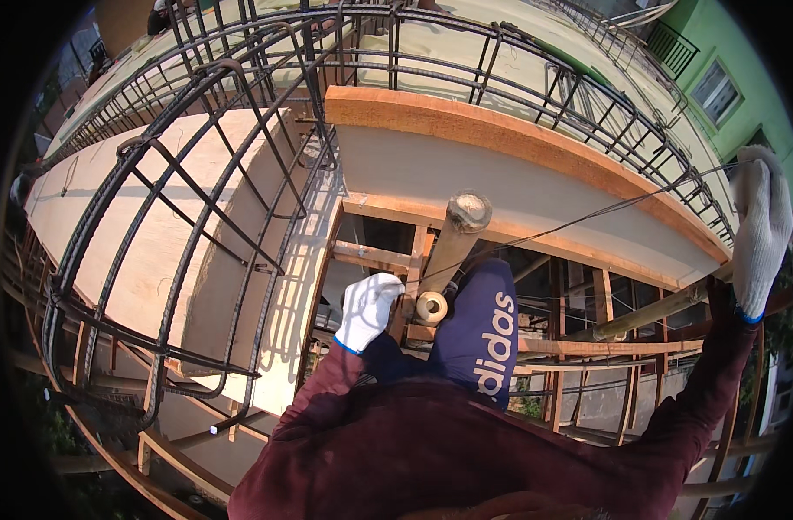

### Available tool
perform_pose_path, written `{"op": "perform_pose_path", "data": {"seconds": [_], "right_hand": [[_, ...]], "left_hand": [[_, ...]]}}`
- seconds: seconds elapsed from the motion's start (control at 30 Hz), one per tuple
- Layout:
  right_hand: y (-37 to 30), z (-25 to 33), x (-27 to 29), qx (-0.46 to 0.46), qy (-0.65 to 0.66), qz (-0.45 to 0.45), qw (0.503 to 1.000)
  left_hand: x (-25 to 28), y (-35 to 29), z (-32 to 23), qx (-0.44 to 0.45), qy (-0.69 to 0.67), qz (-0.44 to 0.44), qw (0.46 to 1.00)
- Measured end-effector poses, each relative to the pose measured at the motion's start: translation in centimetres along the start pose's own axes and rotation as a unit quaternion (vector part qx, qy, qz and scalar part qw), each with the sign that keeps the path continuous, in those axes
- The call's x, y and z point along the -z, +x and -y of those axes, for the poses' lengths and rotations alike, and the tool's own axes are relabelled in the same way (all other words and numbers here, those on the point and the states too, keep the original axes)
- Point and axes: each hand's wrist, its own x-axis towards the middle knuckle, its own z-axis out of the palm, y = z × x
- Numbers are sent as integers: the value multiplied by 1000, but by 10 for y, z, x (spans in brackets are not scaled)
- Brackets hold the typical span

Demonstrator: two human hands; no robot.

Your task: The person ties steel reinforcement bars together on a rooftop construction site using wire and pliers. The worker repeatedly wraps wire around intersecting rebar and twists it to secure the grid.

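Note:
A thin dark strand of tie wire (578, 218) stretches between my two hands, rising from lower middle to upper right. My left hand (370, 310), in a white knit glove, is closed around its lower end beside a bamboo post (453, 238). Far to the right and raised, my right hand (759, 230) in a matching glove grips the other end. The fingertips of both hands are partly hidden. Just right of my left hand shows the round hollow end of a bamboo pole (431, 308), close to my knee.
A rebar cage (214, 204) curves along the left over plywood formwork (145, 208). Ahead stands a formwork board (500, 186) edged with timber (466, 126), with more rebar (578, 113) behind. Below are timber and bamboo supports (648, 316) with open gaps. A green building (734, 95) stands at right.

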Motion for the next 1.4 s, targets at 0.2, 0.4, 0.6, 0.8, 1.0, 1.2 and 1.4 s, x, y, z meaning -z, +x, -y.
{"op": "perform_pose_path", "data": {"seconds": [0.2, 0.4, 0.6, 0.8, 1.0, 1.2, 1.4], "right_hand": [[-11, 101, -53, -157, 758, 60, 630], [-3, 135, -100, 146, 278, 104, 944], [-90, 88, -110, 236, 72, 557, 793], [-115, 69, -87, 113, 413, 589, 685], [-130, 113, -110, -347, 790, -64, 502], [-139, 135, -130, -147, 295, 246, 911], [-264, 124, -148, 107, 298, 619, 719]], "left_hand": [[-5, -3, 26, 75, -6, 41, 996], [7, -24, 35, 109, 40, 21, 993], [79, -2, 25, 170, 46, -84, 981], [55, 9, 33, 164, 27, -25, 986], [-11, -7, 9, -31, 10, 218, 976], [-19, -33, -15, -14, 15, 227, 974], [42, 4, 2, -171, 202, 141, 954]]}}
